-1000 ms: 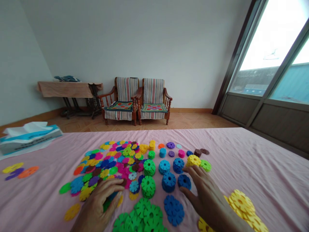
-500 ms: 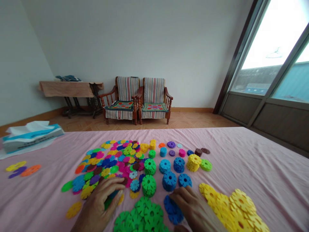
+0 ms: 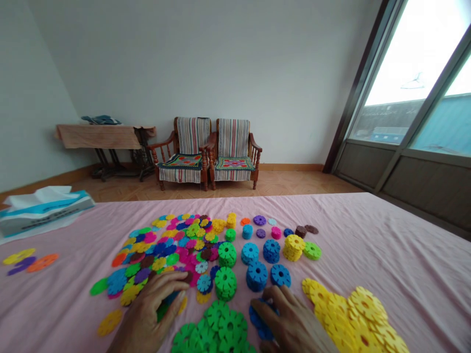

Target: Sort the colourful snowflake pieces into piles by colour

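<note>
A loose heap of many-coloured flower-shaped plastic discs lies on the pink cloth. My left hand rests at the heap's near edge, fingers curled together over a blue and a green disc. My right hand is bent with its fingertips pinching the flat group of blue discs. Between my hands lies a spread of green discs. Just beyond stand green stacks, blue stacks and a yellow stack. A spread of yellow discs lies right of my right hand.
A tissue box sits at the far left of the cloth, with a few stray discs near it. Small stacks line the heap's far side. Two wooden chairs and a side table stand by the wall; windows are at right.
My right hand drew back from the yellow stack toward me and settled on the flat blue discs, uncovering the yellow spread. My left hand stayed put.
</note>
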`<state>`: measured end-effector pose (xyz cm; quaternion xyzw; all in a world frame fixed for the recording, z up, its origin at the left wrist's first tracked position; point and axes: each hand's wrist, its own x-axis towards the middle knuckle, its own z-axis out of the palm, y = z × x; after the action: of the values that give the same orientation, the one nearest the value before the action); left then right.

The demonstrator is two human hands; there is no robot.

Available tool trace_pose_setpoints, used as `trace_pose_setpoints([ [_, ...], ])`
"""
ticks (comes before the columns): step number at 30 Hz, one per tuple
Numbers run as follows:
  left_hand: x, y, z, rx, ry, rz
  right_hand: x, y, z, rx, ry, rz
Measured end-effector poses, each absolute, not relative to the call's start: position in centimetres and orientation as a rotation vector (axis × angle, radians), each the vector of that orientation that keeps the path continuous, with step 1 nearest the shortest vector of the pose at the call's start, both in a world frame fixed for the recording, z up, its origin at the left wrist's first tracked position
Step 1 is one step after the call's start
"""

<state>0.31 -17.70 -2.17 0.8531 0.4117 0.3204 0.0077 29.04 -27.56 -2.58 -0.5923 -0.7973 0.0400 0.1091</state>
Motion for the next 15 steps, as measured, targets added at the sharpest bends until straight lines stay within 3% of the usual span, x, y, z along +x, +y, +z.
trace_pose_setpoints([
  [15, 0.4, -17.7, -2.1, 2.632, 1.290, 1.034, 30.4, -28.3, 0.0, -1.710, -2.296, 0.261],
])
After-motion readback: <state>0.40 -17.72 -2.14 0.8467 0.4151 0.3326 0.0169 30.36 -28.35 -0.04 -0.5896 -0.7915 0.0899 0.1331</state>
